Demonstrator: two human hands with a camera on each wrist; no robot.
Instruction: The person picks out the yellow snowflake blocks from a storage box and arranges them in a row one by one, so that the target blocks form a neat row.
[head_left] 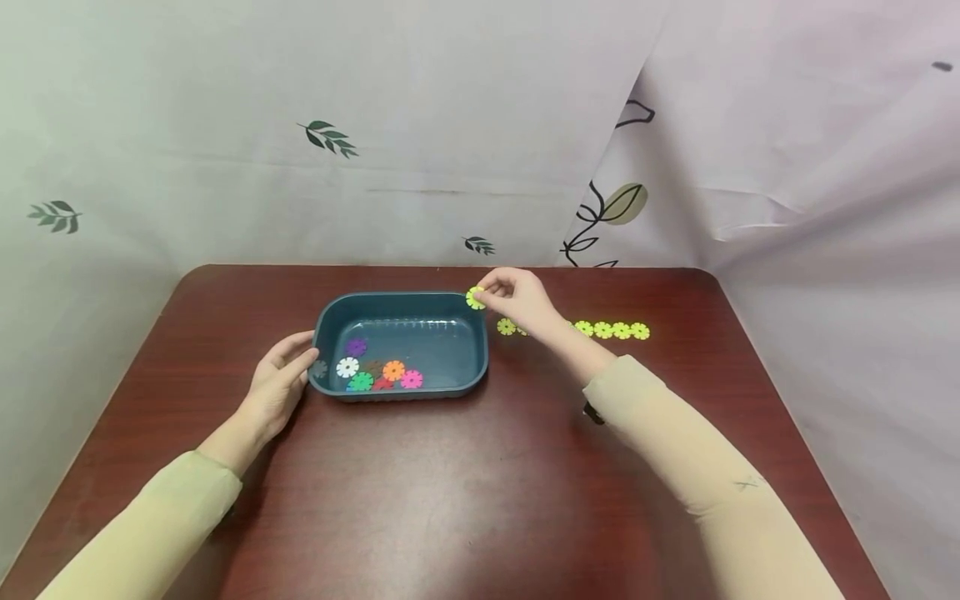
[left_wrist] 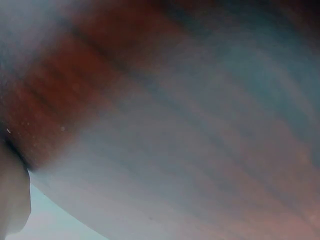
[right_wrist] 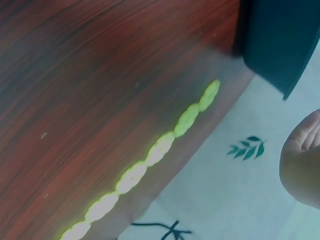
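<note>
My right hand (head_left: 523, 302) pinches a yellow notched plastic disc (head_left: 474, 298) between thumb and fingertips, above the back right corner of a dark blue tray (head_left: 420, 392). My left hand (head_left: 272, 387) grips the tray's left end, its thumb at the rim. Inside the tray lie several loose discs, among them a purple disc (head_left: 356, 347), a white disc (head_left: 347, 367), an orange disc (head_left: 393, 371), a green disc (head_left: 362, 382) and a pink disc (head_left: 412, 380). A row of yellow discs (head_left: 621, 331) stretches right of the tray, partly hidden by my right wrist.
Everything stands on a reddish-brown wooden table (head_left: 450, 483). Pale cloth (head_left: 450, 125) with leaf prints hangs behind and beside it. In the right wrist view the yellow row (right_wrist: 131, 177) runs end to end near the tray's wall (right_wrist: 277, 45). The left wrist view is mostly blurred.
</note>
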